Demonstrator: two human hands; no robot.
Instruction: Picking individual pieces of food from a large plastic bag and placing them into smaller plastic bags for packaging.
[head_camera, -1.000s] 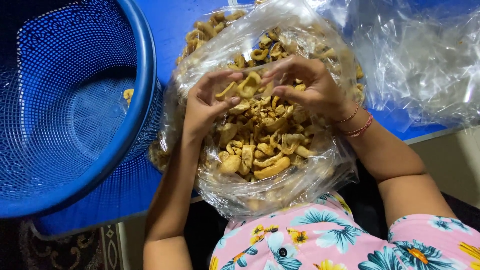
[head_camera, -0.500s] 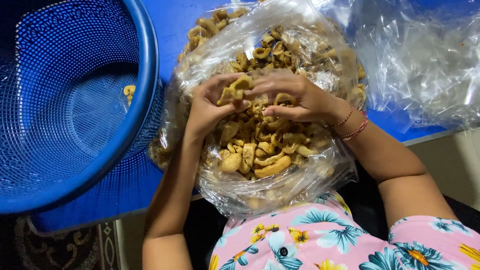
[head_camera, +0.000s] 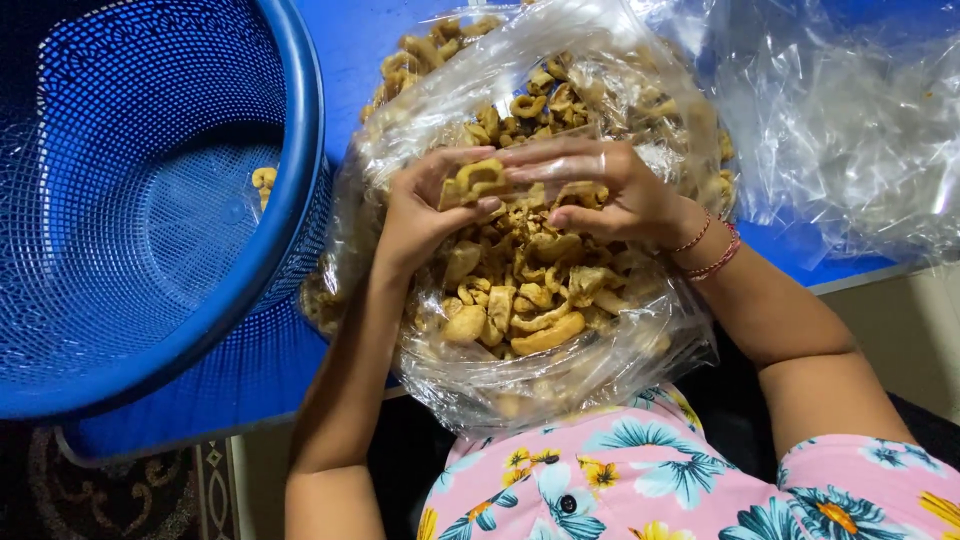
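Both hands in clear bag (head_camera: 520, 390) — my left hand (head_camera: 425, 215) pinching fried snack curl (head_camera: 478, 178), right hand (head_camera: 600, 190) cupped over heap (head_camera: 520, 290), scooping; next needs firm gather.

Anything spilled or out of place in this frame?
One stray fried snack piece lies alone inside the blue basket, apart from the rest in the clear bag, where both hands, left and right, are buried. Nothing looks damaged.

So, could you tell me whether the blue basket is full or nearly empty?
Nearly empty: the blue basket shows bare mesh, with only one or two fried snack pieces by its wall.
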